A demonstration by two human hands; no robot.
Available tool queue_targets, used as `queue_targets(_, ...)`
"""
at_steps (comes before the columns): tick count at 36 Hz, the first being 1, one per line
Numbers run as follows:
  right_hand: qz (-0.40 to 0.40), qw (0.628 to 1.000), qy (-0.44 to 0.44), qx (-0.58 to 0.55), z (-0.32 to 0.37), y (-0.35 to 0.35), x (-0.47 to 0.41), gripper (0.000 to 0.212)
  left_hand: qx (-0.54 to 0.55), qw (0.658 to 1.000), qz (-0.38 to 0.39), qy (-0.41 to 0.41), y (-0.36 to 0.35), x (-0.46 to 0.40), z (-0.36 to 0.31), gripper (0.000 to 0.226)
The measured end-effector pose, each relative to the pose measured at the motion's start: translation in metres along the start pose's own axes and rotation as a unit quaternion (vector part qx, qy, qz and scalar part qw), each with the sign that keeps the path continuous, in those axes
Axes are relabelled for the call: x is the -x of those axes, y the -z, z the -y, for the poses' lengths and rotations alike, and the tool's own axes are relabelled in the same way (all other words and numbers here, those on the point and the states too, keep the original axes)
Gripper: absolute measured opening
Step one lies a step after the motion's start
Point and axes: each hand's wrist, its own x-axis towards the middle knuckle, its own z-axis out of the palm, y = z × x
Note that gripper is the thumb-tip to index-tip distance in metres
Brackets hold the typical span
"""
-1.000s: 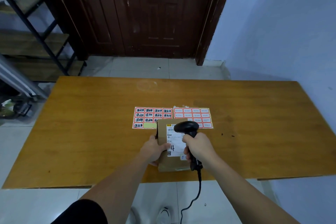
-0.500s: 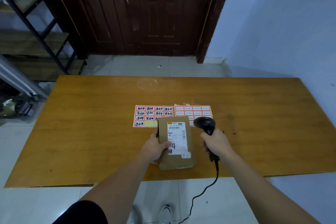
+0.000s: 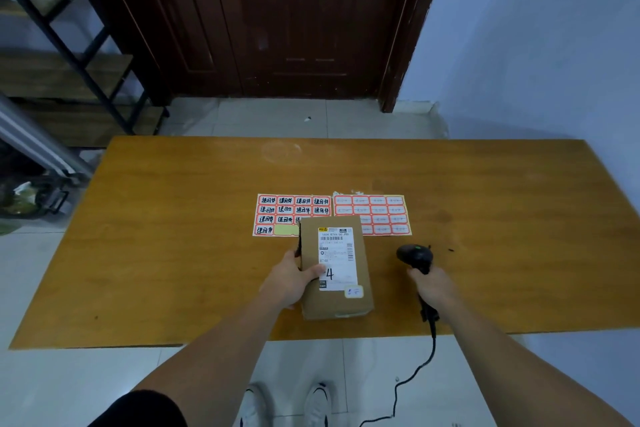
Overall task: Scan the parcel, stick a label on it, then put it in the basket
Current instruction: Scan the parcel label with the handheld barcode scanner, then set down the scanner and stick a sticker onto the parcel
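A brown cardboard parcel [image 3: 335,269] with a white shipping label marked "4" lies near the front edge of the wooden table [image 3: 173,236]. My left hand [image 3: 292,279] grips its left side, thumb on the label. My right hand [image 3: 434,286] holds a black barcode scanner [image 3: 415,258] to the right of the parcel, low over the table, its cable hanging off the front edge. Two sheets of red-bordered stickers lie just behind the parcel: a handwritten sheet [image 3: 289,213] on the left and a printed sheet [image 3: 375,215] on the right. No basket is in view.
A dark wooden door [image 3: 294,17] stands beyond the table. A black metal shelf rack [image 3: 69,55] is at the far left, with a dark bag [image 3: 31,198] on the floor below it. A blue wall runs along the right. My white shoes show under the front edge.
My right hand has carried the scanner from over the parcel's label out to the right and lowered it toward the table. The left hand stays on the parcel.
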Motion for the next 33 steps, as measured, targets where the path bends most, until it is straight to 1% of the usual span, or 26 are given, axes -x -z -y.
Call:
queue_targets(6,-0.005,0.998,0.008,0.058,-0.005,-0.005,-0.010,0.031,-0.002,1.000,-0.009,0.003,-0.003,0.003,0.001,0.074)
queue_targets(15,-0.023,0.998,-0.004,0.060,-0.012,-0.007,-0.011,0.033,-0.003,1.000,-0.026,-0.010,-0.006,0.004,0.003,0.076)
queue_targets(22,-0.023,0.994,0.000,0.102,-0.012,-0.005,-0.015,0.033,-0.003,0.999,-0.029,-0.015,-0.006,0.004,0.003,0.074)
queue_targets(24,-0.020,0.992,-0.009,0.125,-0.012,-0.003,-0.012,0.040,-0.001,0.999,-0.029,-0.013,-0.007,0.004,0.002,0.073)
queue_targets(25,-0.033,0.990,-0.014,0.139,-0.012,-0.001,-0.009,0.050,0.001,1.000,-0.029,-0.010,-0.007,0.004,0.002,0.074)
queue_targets(27,-0.108,0.979,-0.004,0.173,-0.008,0.003,0.002,0.068,0.003,0.999,-0.030,-0.012,-0.007,0.005,0.001,0.073)
queue_targets(29,-0.204,0.964,0.052,0.160,0.000,0.007,0.017,0.064,0.007,0.999,-0.028,-0.013,-0.007,0.007,0.001,0.071)
queue_targets(30,-0.232,0.959,0.087,0.139,0.006,0.007,0.025,0.059,0.013,0.999,-0.027,-0.013,-0.006,0.008,0.000,0.070)
queue_targets(31,-0.244,0.955,0.121,0.118,0.014,0.008,0.033,0.054,0.017,0.999,-0.025,-0.013,-0.006,0.008,0.000,0.069)
queue_targets(33,-0.221,0.955,0.177,0.091,0.027,0.003,0.041,0.045,0.025,0.999,-0.023,-0.016,-0.005,0.010,-0.001,0.069)
